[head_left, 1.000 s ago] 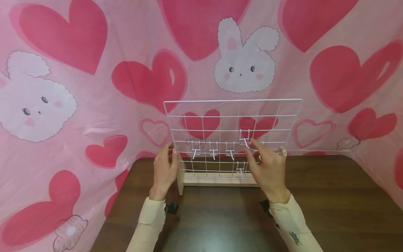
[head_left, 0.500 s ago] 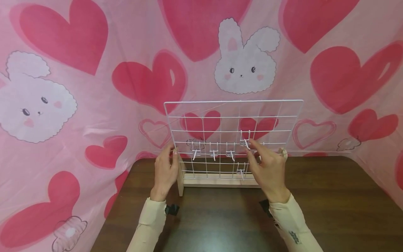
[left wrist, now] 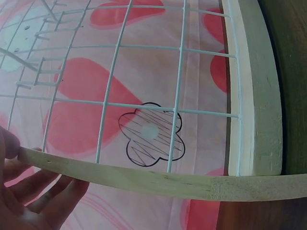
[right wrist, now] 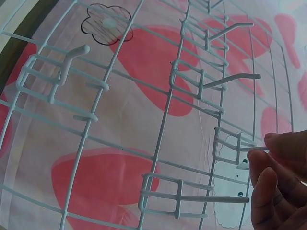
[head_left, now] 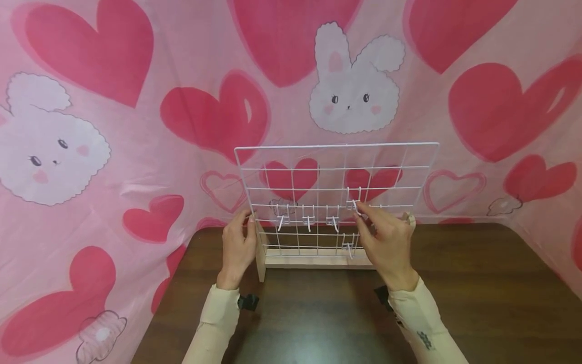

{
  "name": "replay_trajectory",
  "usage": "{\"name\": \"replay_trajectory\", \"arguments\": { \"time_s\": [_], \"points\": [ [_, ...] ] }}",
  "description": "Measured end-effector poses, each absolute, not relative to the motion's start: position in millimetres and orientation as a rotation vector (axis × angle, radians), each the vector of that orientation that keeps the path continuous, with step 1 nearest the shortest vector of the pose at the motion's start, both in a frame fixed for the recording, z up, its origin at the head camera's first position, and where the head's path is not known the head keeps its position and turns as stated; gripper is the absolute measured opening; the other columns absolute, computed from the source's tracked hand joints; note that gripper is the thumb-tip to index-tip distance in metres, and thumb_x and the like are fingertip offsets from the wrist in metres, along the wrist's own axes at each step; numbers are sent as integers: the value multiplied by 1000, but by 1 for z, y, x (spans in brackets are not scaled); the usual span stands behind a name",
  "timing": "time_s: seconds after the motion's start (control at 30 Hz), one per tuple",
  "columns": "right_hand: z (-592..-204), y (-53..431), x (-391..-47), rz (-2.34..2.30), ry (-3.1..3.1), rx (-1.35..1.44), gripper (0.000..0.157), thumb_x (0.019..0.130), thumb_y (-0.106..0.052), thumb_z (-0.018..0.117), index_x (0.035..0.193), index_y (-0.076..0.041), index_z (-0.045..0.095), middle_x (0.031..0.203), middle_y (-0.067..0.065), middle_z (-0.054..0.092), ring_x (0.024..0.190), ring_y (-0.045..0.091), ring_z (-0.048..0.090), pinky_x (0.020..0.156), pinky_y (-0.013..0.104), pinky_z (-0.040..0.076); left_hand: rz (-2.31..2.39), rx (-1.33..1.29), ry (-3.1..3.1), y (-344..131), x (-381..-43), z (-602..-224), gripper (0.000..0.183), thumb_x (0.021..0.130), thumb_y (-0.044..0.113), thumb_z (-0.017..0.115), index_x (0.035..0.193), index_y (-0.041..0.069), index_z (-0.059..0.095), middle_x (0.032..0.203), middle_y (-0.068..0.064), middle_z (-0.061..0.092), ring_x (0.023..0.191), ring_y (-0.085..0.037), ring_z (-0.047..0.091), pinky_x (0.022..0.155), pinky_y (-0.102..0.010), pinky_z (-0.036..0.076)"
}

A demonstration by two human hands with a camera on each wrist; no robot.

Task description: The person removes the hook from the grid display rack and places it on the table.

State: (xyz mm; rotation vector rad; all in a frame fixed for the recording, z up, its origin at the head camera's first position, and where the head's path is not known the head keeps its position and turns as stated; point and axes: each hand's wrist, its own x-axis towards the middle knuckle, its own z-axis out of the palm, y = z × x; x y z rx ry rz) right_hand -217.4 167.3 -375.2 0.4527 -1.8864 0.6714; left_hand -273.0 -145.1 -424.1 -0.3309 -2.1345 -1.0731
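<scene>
A white wire grid panel (head_left: pixel 318 189) stands upright in a pale wooden stand (head_left: pixel 313 260) on the dark table. Several white wire hooks hang on it: some in a row at mid height, one lower hook (head_left: pixel 348 246), and one higher at right. My right hand (head_left: pixel 386 237) pinches the prong of that higher hook (right wrist: pixel 230 143) between thumb and index finger; the hook sits against the grid wires. My left hand (head_left: pixel 237 245) grips the stand's left wooden post (left wrist: pixel 144 182), thumb on one side and fingers on the other. My right hand partly covers the grid's lower right.
The dark wooden table (head_left: pixel 300 318) extends in front of the stand and to both sides. Behind it hangs a pink cloth (head_left: pixel 291 116) printed with hearts and rabbits. The right post's rounded top (head_left: pixel 409 219) shows behind my right hand.
My right thumb and index finger have closed slightly on the hook's prong, the index fingertip shifting a little left. My left hand, the grid and the other hooks stay put.
</scene>
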Motion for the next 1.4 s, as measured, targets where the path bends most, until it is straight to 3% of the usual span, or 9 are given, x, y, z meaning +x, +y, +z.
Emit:
{"name": "replay_trajectory", "arguments": {
  "time_s": [0.1, 0.23, 0.47, 0.63, 0.7, 0.9, 1.2, 1.4],
  "points": [
    [-374, 167, -218, 666, -1893, 453, 24, 84, -2, 81, 108, 0, 80, 91, 18, 81, 69, 31, 75, 59, 37, 45, -1091, -334, -2127, -146, -274, -424, 23, 101, 6, 58, 115, -4, 73, 111, -20, 78, 100, -40, 75, 91, -56, 57],
    [-374, 167, -219, 670, -1894, 457, 23, 84, -2, 81, 107, 0, 80, 93, 18, 81, 76, 33, 77, 62, 38, 47, -1147, -338, -2135, -149, -276, -423, 23, 101, 7, 60, 117, -4, 73, 112, -20, 78, 99, -38, 76, 83, -52, 60],
    [-376, 166, -220, 696, -1892, 458, 20, 84, 0, 80, 105, -1, 81, 91, 17, 81, 76, 33, 77, 64, 36, 44, -1289, -361, -2151, -157, -276, -422, 23, 100, 6, 65, 119, 0, 75, 112, -21, 79, 98, -33, 77, 82, -26, 56],
    [-376, 167, -220, 702, -1902, 465, 18, 86, -1, 79, 104, 0, 80, 92, 18, 81, 78, 34, 78, 68, 35, 45, -1332, -361, -2124, -159, -277, -420, 22, 97, 5, 70, 117, 2, 77, 106, -18, 81, 92, -31, 74, 77, -33, 55],
    [-376, 168, -220, 698, -1910, 468, 17, 87, -4, 78, 103, 0, 80, 92, 19, 81, 79, 35, 78, 69, 35, 45, -1352, -357, -2109, -160, -278, -420, 21, 95, 3, 71, 116, 3, 77, 104, -17, 81, 91, -30, 73, 76, -31, 54],
    [-375, 169, -219, 693, -1897, 470, 16, 87, -5, 80, 102, 1, 80, 88, 19, 80, 68, 31, 74, 64, 33, 44, -1382, -356, -2086, -161, -278, -421, 21, 93, 0, 72, 114, -1, 77, 105, -19, 80, 91, -32, 75, 76, -12, 52],
    [-374, 168, -221, 705, -1882, 469, 16, 85, 0, 79, 101, 2, 80, 85, 19, 80, 56, 24, 65, 55, 29, 42, -1428, -328, -2097, -160, -277, -420, 21, 94, 0, 71, 113, 0, 76, 108, -20, 80, 95, -26, 76, 75, -13, 55],
    [-374, 166, -221, 745, -1840, 455, 17, 84, 2, 79, 101, 1, 81, 85, 19, 80, 55, 27, 65, 57, 29, 38, -1432, -333, -2097, -160, -278, -421, 21, 94, 1, 71, 115, -2, 75, 109, -21, 79, 97, -32, 76, 77, -11, 53]
  ]
}}
